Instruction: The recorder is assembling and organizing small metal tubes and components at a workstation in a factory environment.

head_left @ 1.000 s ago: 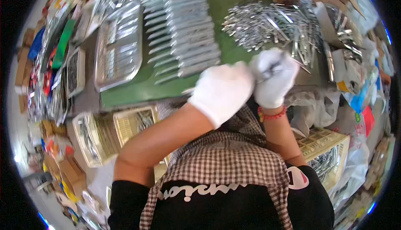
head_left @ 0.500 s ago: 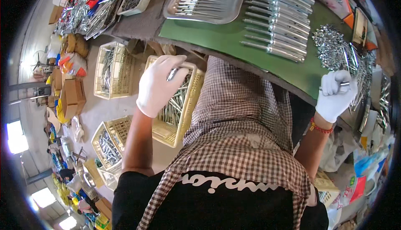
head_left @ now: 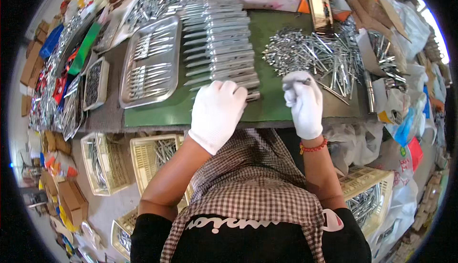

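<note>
Worktop [head_left: 310, 110] first, a long bench under a green mat, and it's busy from edge to edge. Biggest feature on it: a fanned row of long, flat silver metal pieces [head_left: 219, 43] laid side by side down the middle of the mat, looking like the finished lot, and it runs well back from the front edge. To the right of it sits a loose heap of shiny small metal parts [head_left: 315, 53], still large, so by my reckoning plenty remains to be worked through. Left of the row, a rectangular steel tray [head_left: 150, 62] holds more silver pieces laid flat.

Down below the bench edge, pale yellow plastic crates [head_left: 107, 160] of metal stock crowd the floor on the left, and another crate [head_left: 369, 194] sits low on the right beside white plastic bags [head_left: 355, 141].

Now the hands, both in white cotton gloves. Left hand [head_left: 217, 112] is curled knuckles-up at the near end of the row, touching the last piece; whether it grips that piece I cannot tell. Right hand [head_left: 305, 103] is closed around a thin silver metal piece [head_left: 301, 80], held just at the near fringe of the heap.

Nothing blocks either hand, though stray rods from the heap sprawl close to the right glove.
</note>
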